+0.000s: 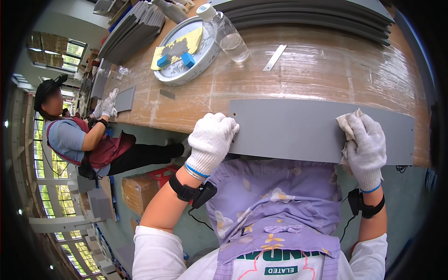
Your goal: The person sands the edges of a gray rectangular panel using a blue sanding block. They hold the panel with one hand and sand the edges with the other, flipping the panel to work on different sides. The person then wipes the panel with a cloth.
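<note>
A long flat grey panel (289,128) lies at the table's near edge, a small hole showing at its left end. My left hand (210,135), in a white knit glove, is closed on that left end with the fingers curled at the edge. Toward the panel's right end, my gloved right hand (366,144) grips a crumpled off-white cloth (344,125) and presses it on the grey surface. Part of the cloth hangs below the palm.
Beyond the panel lie a steel ruler (275,58), a clear bottle (233,44) and a round white lid (173,78) with blue blocks and yellow paper. Grey panel stacks (308,21) stand at the back. At left, another gloved person (84,140) works along the film-covered table (186,105).
</note>
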### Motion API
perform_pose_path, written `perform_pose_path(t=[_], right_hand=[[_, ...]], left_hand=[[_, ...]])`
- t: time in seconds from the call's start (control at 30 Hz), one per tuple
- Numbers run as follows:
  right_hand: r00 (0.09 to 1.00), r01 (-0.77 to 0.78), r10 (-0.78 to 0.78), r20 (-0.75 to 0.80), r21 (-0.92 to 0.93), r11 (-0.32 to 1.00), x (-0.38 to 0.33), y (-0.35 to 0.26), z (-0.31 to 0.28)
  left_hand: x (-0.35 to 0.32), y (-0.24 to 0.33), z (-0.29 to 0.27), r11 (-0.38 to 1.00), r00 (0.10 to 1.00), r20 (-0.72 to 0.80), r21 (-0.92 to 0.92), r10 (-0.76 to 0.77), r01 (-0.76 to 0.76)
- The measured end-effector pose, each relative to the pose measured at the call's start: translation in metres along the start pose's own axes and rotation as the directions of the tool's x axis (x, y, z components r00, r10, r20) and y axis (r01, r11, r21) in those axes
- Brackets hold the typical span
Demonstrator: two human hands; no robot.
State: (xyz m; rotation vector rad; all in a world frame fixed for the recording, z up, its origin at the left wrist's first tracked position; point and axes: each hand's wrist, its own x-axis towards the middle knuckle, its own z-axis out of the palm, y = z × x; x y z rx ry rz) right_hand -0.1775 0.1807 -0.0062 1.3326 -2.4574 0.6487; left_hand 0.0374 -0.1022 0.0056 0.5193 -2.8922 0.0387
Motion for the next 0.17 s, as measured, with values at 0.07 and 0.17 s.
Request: perform_pose_path(t=[0.07,0.17], right_hand=[[1.000,-0.007,0.006,0.006,0.005,1.000,0.000,0.001,0.000],[1.000,-0.021,0.021,0.022,0.012,1.000,0.001,0.004,-0.007]], left_hand=[[0.003,-0.003,0.000,0.999,0.999,-0.010,-0.032,-0.034,0.034],[0.019,-0.008,0.000,0.995,0.996,-0.040,0.063,-0.079,0.081]])
